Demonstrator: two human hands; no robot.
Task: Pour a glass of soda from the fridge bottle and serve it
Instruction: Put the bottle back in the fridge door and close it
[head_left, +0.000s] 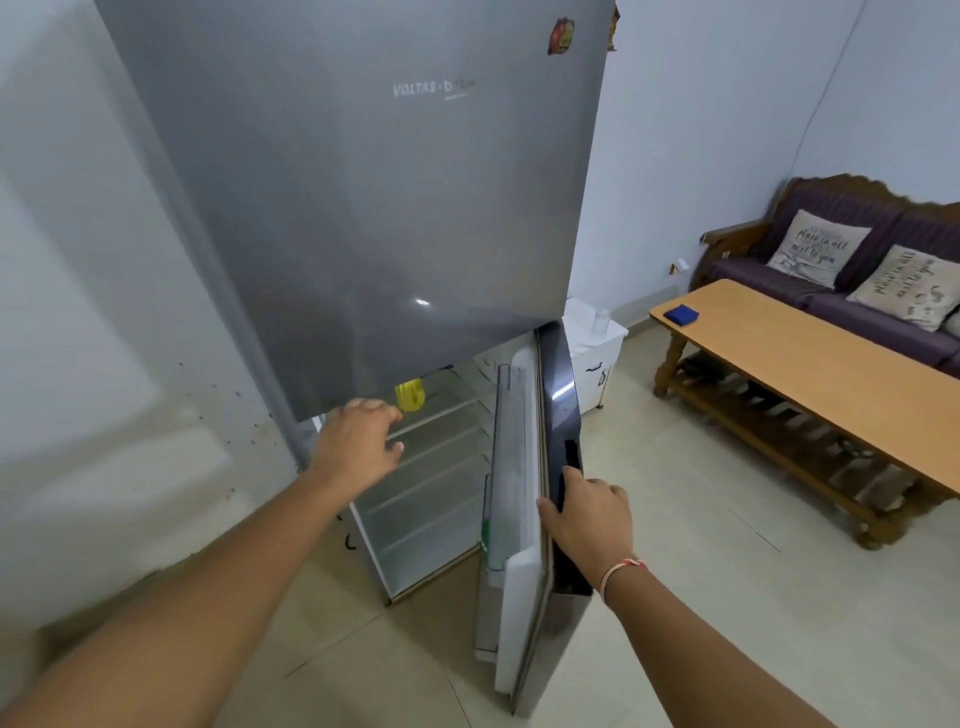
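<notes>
Fetch step: right hand (587, 514) fingers clamp grey lower fridge door (558, 415) edge; left hand (358, 439) fingers spread, reaching inside. Next: likely grasp yellow-capped bottle (409, 396).

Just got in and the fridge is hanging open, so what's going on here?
A person stands at the fridge with its lower door swung open. The right hand grips the door's edge. The left hand reaches toward the shelves, open, near a yellow item. A green item sits in the door rack. No bottle is out yet.
</notes>
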